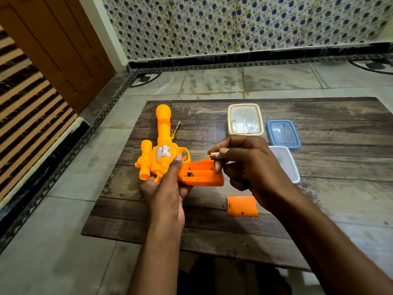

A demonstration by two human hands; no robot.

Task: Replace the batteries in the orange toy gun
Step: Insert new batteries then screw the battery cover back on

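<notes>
The orange toy gun [162, 143] lies across the left part of a dark wooden board, barrel pointing away from me. My left hand [168, 188] grips its body near the trigger, thumb on top. The grip's battery compartment [201, 173] faces up and is uncovered. My right hand [248, 167] pinches a small battery [215, 155] just above that compartment. The orange battery cover [242, 206] lies loose on the board below the gun, with a tiny screw [223, 206] beside it. A screwdriver [175, 130] with a yellow-green handle peeks out from behind the barrel.
A cream-rimmed lidded box [245, 119] and a blue-rimmed lidded box [283, 134] sit at the back right of the wooden board [329, 158]. A white open tray [286, 165] lies partly behind my right hand. Tiled floor surrounds the board; a wooden door stands at the left.
</notes>
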